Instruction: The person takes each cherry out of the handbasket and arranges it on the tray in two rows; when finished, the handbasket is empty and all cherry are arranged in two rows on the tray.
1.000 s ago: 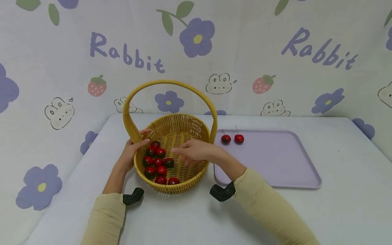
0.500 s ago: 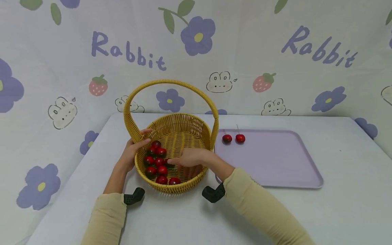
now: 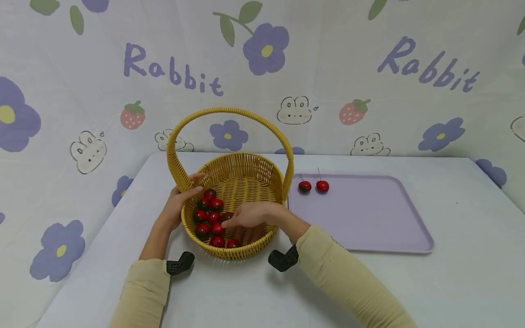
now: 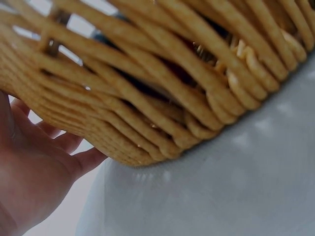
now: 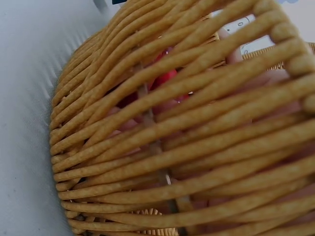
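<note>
A round yellow wicker basket (image 3: 242,164) with a tall hoop handle stands on the table, holding several dark red cherries (image 3: 214,217) along its left and front sides. My left hand (image 3: 176,205) grips the basket at its left rim, by the foot of the handle; fingers show against the weave in the left wrist view. Inside the basket, my right hand (image 3: 252,214) reaches down among the cherries, one digit tip right at a red cherry. Its lower fingers are partly hidden. I cannot tell whether it pinches one. Through the weave, the right wrist view shows a red cherry (image 5: 165,76) near the fingers.
To the basket's right lies a flat lilac tray (image 3: 361,218). Two stemmed cherries (image 3: 322,186) sit side by side at its back left corner. A white cloth covers the table (image 3: 229,296), and a printed backdrop (image 3: 320,54) hangs behind.
My right hand has moved lower and leftward into the basket, onto the cherries. The left hand stays on the rim, and the two cherries on the tray have not moved.
</note>
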Demonstrator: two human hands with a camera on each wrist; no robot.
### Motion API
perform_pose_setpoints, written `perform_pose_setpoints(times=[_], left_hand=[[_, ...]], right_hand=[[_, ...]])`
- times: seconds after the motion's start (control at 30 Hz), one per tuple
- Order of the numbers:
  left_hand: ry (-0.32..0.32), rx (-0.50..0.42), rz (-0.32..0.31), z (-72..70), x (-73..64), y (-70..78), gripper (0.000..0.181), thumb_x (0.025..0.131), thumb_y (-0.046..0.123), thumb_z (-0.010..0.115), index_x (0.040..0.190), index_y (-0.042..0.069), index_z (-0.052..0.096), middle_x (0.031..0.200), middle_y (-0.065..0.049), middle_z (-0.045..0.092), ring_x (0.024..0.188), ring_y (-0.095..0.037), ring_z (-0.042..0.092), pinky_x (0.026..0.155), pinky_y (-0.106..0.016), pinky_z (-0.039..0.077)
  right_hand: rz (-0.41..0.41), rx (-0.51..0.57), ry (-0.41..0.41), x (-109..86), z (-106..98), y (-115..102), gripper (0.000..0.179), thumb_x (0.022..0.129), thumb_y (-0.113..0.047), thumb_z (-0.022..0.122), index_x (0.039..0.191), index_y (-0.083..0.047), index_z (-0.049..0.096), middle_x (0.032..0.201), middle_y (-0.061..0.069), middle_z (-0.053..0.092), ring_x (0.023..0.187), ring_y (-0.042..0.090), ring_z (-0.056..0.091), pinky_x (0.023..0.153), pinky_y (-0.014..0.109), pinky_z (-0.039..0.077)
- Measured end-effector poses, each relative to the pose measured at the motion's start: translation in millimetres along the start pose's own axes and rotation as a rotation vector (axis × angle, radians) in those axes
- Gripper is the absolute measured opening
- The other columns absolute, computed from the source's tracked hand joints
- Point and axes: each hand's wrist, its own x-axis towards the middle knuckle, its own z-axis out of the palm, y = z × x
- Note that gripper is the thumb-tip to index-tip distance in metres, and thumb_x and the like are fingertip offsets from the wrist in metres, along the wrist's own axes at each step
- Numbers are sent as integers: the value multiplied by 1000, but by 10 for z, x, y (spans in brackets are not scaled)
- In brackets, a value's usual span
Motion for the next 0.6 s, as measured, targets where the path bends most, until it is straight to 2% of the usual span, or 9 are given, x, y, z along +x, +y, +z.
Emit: perform_pose_setpoints(times=[0.27,0.4,0.6], left_hand=[[7,3,-1,7,7,18,47,96,13,51,140,-2,39,143,-18,37,130,-32,36,109,-46,25],[11,6,-9,12,-1,22,48,96,13,51,140,-2,38,143,-17,37,130,-32,36,109,-46,25],[18,10,-16,23,-12,30,48,96,12,50,140,-2,38,144,-17,36,130,-32,36,108,-46,25]], right_hand=[[-106,-19,-91,-10,-19,21,18,92,-23,66,105,-11,67,90,4,65,79,19,65,69,33,54],[-123,-5,-108,-18,-18,24,21,88,-19,71,105,-9,62,89,3,67,77,20,64,67,32,53],[-97,39,-101,-30,-18,28,32,85,-15,74,108,-6,53,87,5,69,75,20,63,64,32,53]])
